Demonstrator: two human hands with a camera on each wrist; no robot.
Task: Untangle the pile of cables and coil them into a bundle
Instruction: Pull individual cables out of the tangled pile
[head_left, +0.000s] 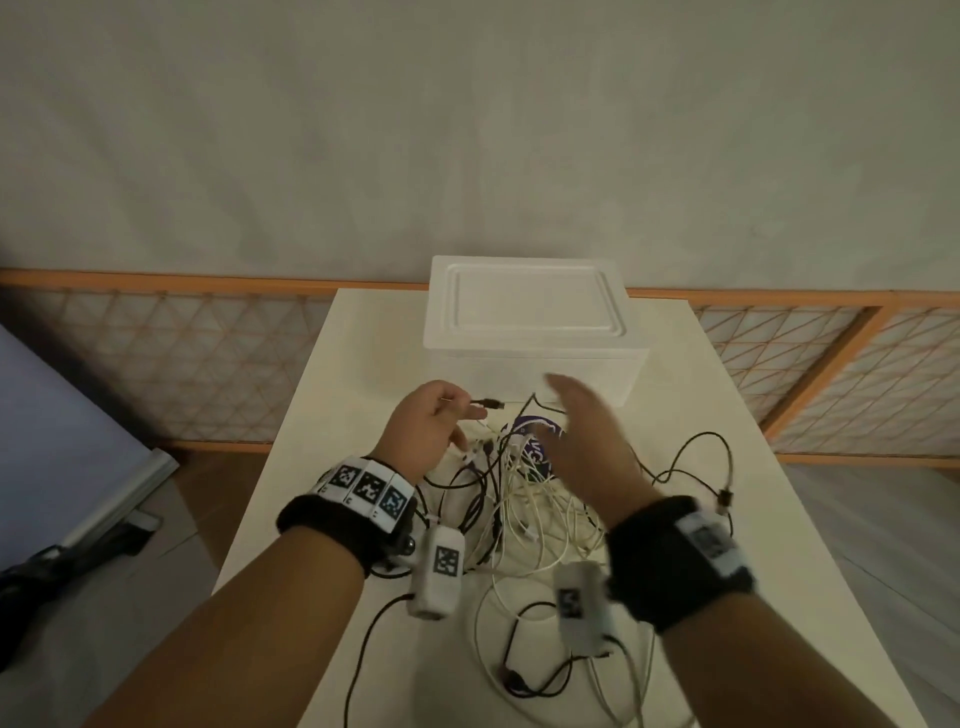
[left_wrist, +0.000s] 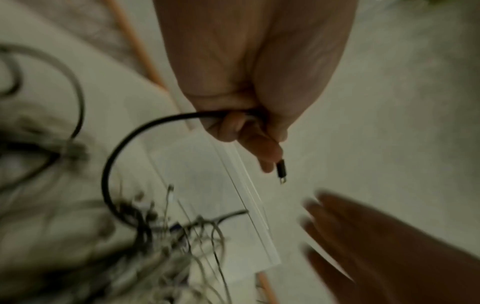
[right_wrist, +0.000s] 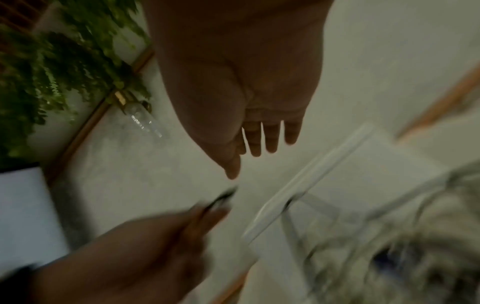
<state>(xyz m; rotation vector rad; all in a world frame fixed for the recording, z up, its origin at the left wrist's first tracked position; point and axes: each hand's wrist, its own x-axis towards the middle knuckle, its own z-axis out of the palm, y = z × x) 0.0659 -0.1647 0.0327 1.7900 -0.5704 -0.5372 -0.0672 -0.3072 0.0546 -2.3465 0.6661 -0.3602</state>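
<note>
A tangled pile of black and white cables (head_left: 519, 499) lies on the white table (head_left: 727, 519) in the head view. My left hand (head_left: 431, 421) is raised over the pile's far left side and pinches a black cable (left_wrist: 122, 148) near its end. The cable's plug (head_left: 488, 404) sticks out to the right of the fingers, and the plug (left_wrist: 281, 171) also shows in the left wrist view. My right hand (head_left: 587, 431) hovers above the pile's far right, fingers (right_wrist: 270, 139) straight and holding nothing. A purple item (head_left: 535, 436) lies under the cables.
A white lidded box (head_left: 524, 317) stands at the table's far end, just behind both hands. A black cable loop (head_left: 696, 462) trails toward the right side of the table. A wooden lattice rail (head_left: 156, 353) runs behind the table. A green plant (right_wrist: 59, 61) shows in the right wrist view.
</note>
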